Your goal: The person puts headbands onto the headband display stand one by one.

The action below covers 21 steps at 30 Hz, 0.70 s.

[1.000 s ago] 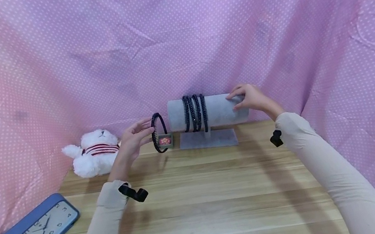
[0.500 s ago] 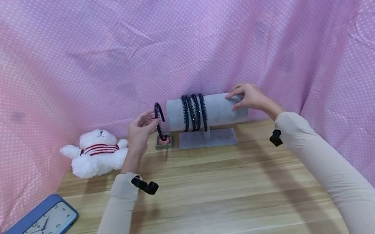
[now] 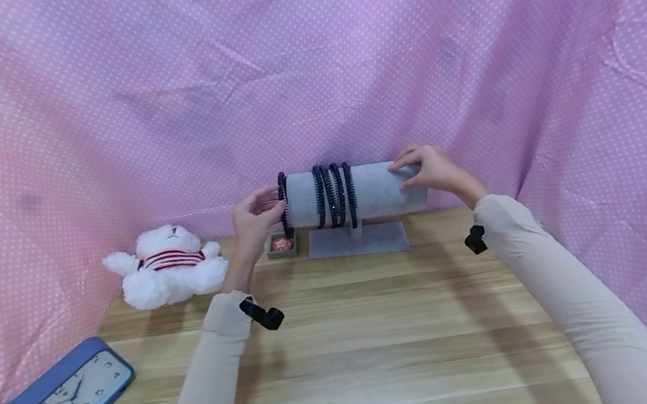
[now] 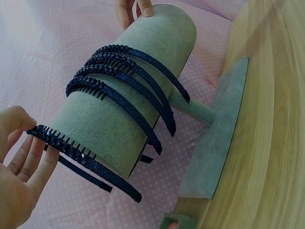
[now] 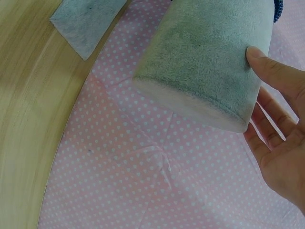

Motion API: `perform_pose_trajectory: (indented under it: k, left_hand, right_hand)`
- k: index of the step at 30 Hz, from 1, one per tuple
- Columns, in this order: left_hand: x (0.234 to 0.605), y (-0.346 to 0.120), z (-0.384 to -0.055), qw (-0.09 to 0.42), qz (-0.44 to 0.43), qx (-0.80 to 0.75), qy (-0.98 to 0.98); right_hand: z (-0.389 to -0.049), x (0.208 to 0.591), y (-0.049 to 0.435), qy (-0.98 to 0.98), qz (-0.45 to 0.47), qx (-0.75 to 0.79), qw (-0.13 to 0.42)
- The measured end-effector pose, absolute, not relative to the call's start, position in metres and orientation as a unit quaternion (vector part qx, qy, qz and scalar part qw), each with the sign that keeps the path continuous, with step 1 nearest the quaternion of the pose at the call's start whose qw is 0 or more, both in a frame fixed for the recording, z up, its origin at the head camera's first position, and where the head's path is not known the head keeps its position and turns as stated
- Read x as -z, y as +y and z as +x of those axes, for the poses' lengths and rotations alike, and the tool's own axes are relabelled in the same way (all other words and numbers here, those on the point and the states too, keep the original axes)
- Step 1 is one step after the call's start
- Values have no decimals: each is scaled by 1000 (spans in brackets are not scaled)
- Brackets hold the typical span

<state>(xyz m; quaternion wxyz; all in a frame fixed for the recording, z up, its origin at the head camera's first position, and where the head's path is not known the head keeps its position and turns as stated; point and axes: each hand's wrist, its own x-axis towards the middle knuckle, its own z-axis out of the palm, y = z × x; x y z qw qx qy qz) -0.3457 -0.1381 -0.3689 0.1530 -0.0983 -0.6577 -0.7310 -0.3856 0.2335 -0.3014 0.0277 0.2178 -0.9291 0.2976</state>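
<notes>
My left hand (image 3: 252, 225) pinches a dark beaded headband (image 4: 102, 168) with comb teeth between thumb and fingers. The band stands at the left end of a grey plush display roll (image 3: 382, 188), its lower tip reaching past that end in the left wrist view. Several similar dark headbands (image 3: 332, 195) sit around the roll, left of its middle. At the roll's right end my right hand (image 3: 434, 166) grips it, thumb (image 5: 259, 58) on the near surface and the other fingers behind the edge. A post and flat grey base (image 3: 382, 238) carry the roll.
A small green box (image 3: 274, 255) with a pink figure inside stands below my left hand. Left of it sits a white plush toy (image 3: 159, 286) in a striped top. A blue clock (image 3: 50, 384) lies at the wooden table's (image 3: 357, 355) left side. Pink dotted cloth (image 3: 301, 76) hangs around.
My left hand has carried the headband right and up, from over the green box to the roll's left end. The right hand has stayed at its end.
</notes>
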Motion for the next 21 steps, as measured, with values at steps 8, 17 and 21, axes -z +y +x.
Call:
perform_pose_trajectory:
  k: [8,17,21]
  left_hand:
    - [356,-129,-333,166,-128,711,-671]
    - [354,-129,-331,172,-151,690,-686]
    - [356,-130,-335,170,-168,678,-695]
  right_hand:
    - [-386,303,233,-927,223,-300,31]
    - [-388,303,234,-926,227,-299,36]
    - [-388,303,234,-926,228,-297,36]
